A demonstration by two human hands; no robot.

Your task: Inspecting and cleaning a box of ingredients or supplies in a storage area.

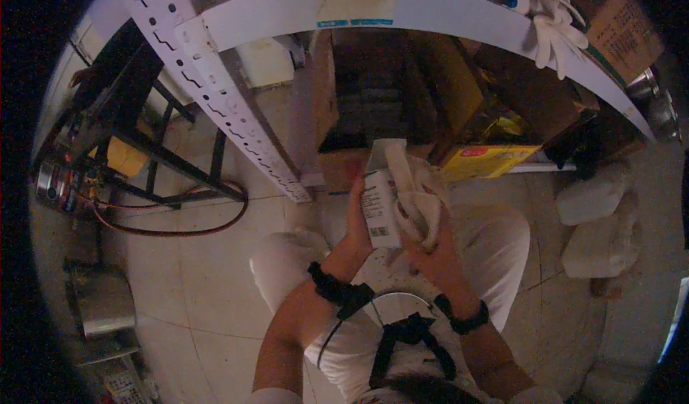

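A small white cardboard box (379, 207) with printed text and a code on its side stands tilted in front of me, one end flap raised at the top. My left hand (356, 218) grips the box along its left side. My right hand (438, 256) is closed around a crumpled pale bundle (422, 205), perhaps cloth or gloves, pressed against the box's right side. Whether part of the bundle sits inside the box cannot be told. Dim light and blur hide several of the right fingers.
Beyond my hands, a shelf rack with a perforated white upright (215, 108) holds cardboard boxes (325, 92) and a yellow printed carton (490, 162). White gloves (557, 35) hang over its beam. Left are a black metal frame (161, 156) and a looped hose (172, 233); right, translucent bags (597, 242).
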